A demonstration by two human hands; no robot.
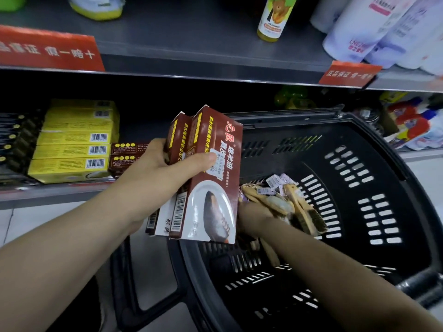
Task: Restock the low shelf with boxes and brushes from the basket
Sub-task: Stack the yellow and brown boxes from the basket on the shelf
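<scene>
left hand (165, 168) gripping brown shoe-printed boxes (211, 188) mid-frame, right hand (254, 220) clutching tagged wooden brushes (290, 207) over black basket (393, 168)

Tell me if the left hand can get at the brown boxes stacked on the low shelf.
Probably: nothing stands between the left hand and the shelved brown boxes. But its grip is full of held boxes, so touching, not taking.

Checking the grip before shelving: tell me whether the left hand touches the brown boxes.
Touching. The head view shows the left hand gripping the brown boxes, its thumb lying across the front face.
</scene>
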